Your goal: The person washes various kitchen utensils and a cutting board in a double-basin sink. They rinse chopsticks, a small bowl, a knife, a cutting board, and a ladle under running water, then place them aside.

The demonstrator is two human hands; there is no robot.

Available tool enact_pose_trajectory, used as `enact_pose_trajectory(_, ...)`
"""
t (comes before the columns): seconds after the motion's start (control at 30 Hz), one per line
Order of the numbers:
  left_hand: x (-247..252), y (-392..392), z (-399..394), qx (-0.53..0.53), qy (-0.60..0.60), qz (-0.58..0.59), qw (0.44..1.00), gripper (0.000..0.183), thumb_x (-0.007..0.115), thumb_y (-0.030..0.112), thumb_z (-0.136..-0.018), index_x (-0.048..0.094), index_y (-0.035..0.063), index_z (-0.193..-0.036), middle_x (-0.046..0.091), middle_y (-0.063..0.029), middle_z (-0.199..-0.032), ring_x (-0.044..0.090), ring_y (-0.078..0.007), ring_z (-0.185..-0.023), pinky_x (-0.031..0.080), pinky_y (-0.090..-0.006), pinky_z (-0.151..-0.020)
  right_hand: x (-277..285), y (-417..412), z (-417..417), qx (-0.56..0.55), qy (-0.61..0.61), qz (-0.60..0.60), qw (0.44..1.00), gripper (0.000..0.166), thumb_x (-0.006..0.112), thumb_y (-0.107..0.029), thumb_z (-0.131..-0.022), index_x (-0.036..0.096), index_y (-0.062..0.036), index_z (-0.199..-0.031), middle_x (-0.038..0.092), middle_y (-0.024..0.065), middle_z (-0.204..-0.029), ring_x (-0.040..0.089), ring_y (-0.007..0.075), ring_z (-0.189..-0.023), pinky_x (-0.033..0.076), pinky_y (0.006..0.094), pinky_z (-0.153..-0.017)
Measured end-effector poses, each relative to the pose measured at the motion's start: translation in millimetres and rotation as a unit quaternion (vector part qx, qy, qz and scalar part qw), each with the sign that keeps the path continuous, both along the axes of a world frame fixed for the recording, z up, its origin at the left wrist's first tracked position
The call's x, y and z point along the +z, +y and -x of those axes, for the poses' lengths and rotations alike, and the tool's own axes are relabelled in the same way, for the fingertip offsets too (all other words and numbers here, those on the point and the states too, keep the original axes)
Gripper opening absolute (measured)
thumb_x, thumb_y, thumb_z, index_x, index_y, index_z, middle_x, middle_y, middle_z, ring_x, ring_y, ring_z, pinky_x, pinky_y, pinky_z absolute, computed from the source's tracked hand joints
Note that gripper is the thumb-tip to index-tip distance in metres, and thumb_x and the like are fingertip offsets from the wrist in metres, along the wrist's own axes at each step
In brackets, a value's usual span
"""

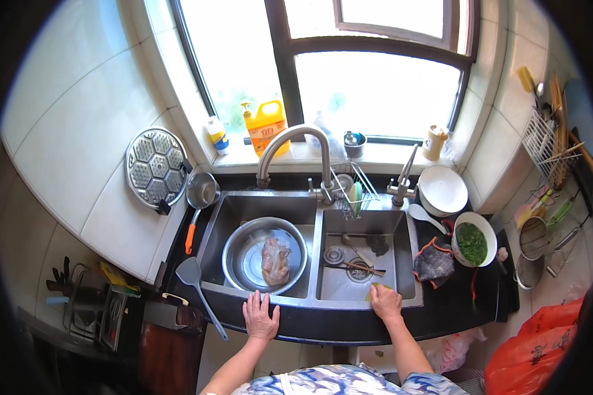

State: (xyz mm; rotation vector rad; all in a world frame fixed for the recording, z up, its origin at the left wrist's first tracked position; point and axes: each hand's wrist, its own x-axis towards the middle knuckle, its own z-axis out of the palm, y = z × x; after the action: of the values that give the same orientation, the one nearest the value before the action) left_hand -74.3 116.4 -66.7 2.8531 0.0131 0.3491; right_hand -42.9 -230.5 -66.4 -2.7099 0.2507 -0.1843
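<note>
My left hand lies palm down on the front rim of the steel double sink, its fingers somewhat apart and holding nothing. Just beyond its fingertips, a round metal basin sits in the left bowl, with a plastic-wrapped piece of meat in it. My right hand is closed around a yellow-green cloth or sponge at the right bowl's front edge. Most of that item is hidden by the hand. In the right bowl lie chopsticks, a spoon, a round strainer and a dark clump.
A curved faucet arches over the sink. Left of it are a grey spatula and an orange-handled pan. To the right stand a white bowl, a bowl of chopped greens, a white spoon and dark gloves.
</note>
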Motion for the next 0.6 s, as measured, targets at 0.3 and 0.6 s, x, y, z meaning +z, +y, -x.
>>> enact_pose_trajectory(0.3,1.8,-0.3,0.8,0.006,0.012,-0.006,1.000,0.053,0.057,0.035,-0.084,0.050,0.0060,-0.128,0.039,-0.0187,-0.139,0.030,-0.0353,-0.133,0.019,-0.0501,-0.110,2.3,0.5,-1.0,-0.002,0.001,0.001,1.000,0.036,0.052,-0.037,-0.089,0.063,-0.0064,-0.072,0.064,0.0176,-0.071,0.063,0.0382,-0.068,0.050,0.0486,-0.063)
enact_pose_trajectory(0.6,1.6,0.8,-0.6,0.007,0.023,-0.001,1.000,0.055,0.055,0.039,-0.085,0.050,0.0065,-0.129,0.038,-0.0195,-0.141,0.029,-0.0355,-0.133,0.018,-0.0506,-0.110,3.3,2.4,-0.6,-0.005,0.008,0.004,1.000,0.037,0.054,-0.039,-0.087,0.065,-0.0066,-0.073,0.064,0.0171,-0.071,0.063,0.0376,-0.069,0.050,0.0472,-0.065)
